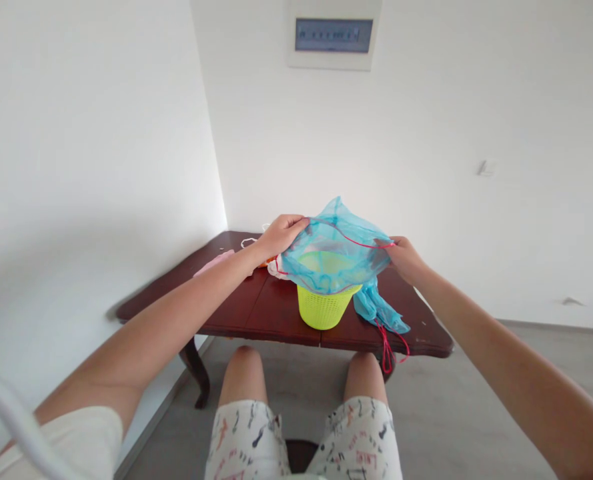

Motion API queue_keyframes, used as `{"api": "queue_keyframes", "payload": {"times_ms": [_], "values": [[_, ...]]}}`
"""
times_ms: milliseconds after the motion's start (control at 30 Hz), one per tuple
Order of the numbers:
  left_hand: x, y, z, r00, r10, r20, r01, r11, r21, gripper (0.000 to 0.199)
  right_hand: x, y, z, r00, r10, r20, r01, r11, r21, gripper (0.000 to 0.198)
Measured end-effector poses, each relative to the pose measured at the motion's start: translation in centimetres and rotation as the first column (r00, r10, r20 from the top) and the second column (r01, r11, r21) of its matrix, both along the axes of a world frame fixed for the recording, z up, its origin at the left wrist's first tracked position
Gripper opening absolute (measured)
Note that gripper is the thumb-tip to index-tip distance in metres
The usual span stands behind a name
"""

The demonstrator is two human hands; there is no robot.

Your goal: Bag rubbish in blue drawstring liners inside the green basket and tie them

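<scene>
Near us, the green basket [322, 311] stands on the table [239, 303], an open blue bag [363, 267] at its top. Our left hand [285, 235] at ten o'clock and right hand [403, 256] at three pinch the bag's edge; hard pulling could rip it.

A plain cream short sleeve [83, 440] covered the left upper arm and ended near the elbow, leaving both forearms [191, 310] bare, like the hands [283, 235]. The shorts [249, 437] were white, printed with small black squiggles, orange-red figures and red marks resembling lettering, and their loose hems stopped above the bare, rounded knees [243, 370].
</scene>
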State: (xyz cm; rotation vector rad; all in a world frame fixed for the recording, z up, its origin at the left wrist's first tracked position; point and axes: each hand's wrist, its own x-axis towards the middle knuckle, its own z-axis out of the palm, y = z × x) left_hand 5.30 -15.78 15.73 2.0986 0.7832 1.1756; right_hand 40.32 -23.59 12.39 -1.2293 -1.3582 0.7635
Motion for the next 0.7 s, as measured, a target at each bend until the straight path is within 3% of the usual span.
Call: {"api": "queue_keyframes", "payload": {"times_ms": [300, 367, 400, 433, 467, 500, 533, 567, 600, 633, 700], "values": [[0.1, -2.0, 5.6, 0.992, 0.012, 0.124, -0.006, 0.999, -0.049, 0.039, 1.3, -0.9, 6.1, 0.987, -0.072, -0.142, 0.092, 0.987, 0.135, 0.045], [0.2, -2.6, 6.7, 0.986, -0.006, 0.166, 0.010, 1.000, -0.027, 0.039, 1.0, -2.2, 7.0, 0.984, -0.147, -0.103, 0.168, 0.956, 0.239, 0.037], [0.3, -3.0, 7.1, 0.983, -0.019, 0.184, 0.021, 1.000, -0.011, 0.039, 0.5, -3.3, 7.3, 0.971, -0.231, -0.063, 0.239, 0.910, 0.340, 0.032], [0.5, -3.5, 7.4, 0.980, -0.035, 0.196, 0.036, 0.999, 0.001, 0.039, -0.3, -4.6, 7.3, 0.937, -0.347, -0.021, 0.314, 0.819, 0.481, 0.029], [0.7, -4.0, 7.7, 0.977, -0.054, 0.205, 0.054, 0.999, 0.007, 0.040, -1.4, -6.0, 7.1, 0.882, -0.471, 0.006, 0.356, 0.676, 0.645, 0.030], [0.9, -4.6, 7.9, 0.975, -0.079, 0.208, 0.078, 0.997, 0.009, 0.040, -2.8, -7.3, 6.7, 0.809, -0.587, 0.029, 0.328, 0.492, 0.806, 0.034], [1.2, -5.2, 8.0, 0.972, -0.107, 0.209, 0.107, 0.994, 0.014, 0.041, -4.3, -8.4, 6.1, 0.749, -0.662, 0.034, 0.223, 0.300, 0.928, 0.036], [1.6, -6.0, 8.2, 0.968, -0.141, 0.208, 0.139, 0.990, 0.026, 0.042, -6.0, -9.1, 5.4, 0.726, -0.680, 0.106, 0.040, 0.195, 0.980, 0.035], [1.9, -6.7, 8.3, 0.963, -0.178, 0.204, 0.171, 0.984, 0.048, 0.043, -7.6, -9.2, 4.6, 0.711, -0.658, 0.250, -0.141, 0.215, 0.966, 0.032], [2.3, -7.5, 8.3, 0.956, -0.216, 0.198, 0.205, 0.976, 0.075, 0.046, -9.1, -8.8, 3.9, 0.687, -0.589, 0.426, -0.271, 0.336, 0.902, 0.029], [3.0, -9.1, 8.5, 0.942, -0.288, 0.171, 0.272, 0.956, 0.113, 0.049, -11.7, -6.3, 2.9, 0.638, -0.380, 0.669, -0.305, 0.673, 0.674, 0.029]]}}
